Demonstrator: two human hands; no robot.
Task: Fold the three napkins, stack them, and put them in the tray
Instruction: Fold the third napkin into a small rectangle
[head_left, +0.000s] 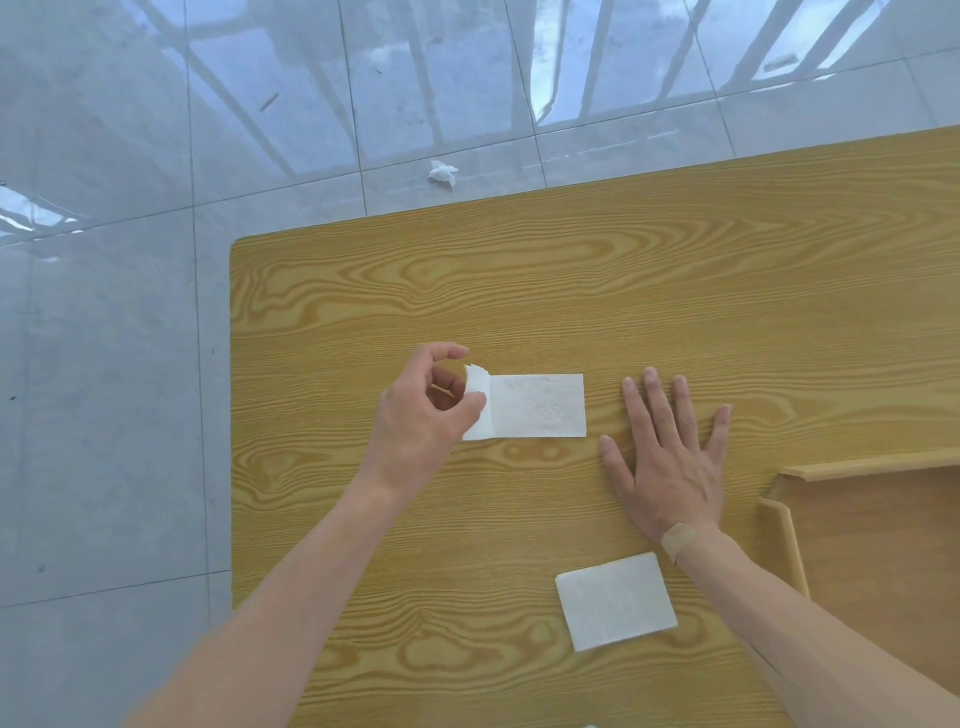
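White napkin end pinched by left hand fingers, right hand (fingers spread) flat on table

Brightness: bright, even daylight all over my view.
Source: from ahead of me; window bars mirror themselves on the floor.
Glare: strong pale sheen on the glossy tiles, brightest at upper right.
Shadows: soft and faint; only a thin one under my right hand on the tabletop.
Focus: wood grain crisp at centre; my forearms at the bottom edge look soft.
Distortion: wide lens bows the tabletop edges and tile lines.
Whites: the napkin is nearly blown out, its texture barely showing.
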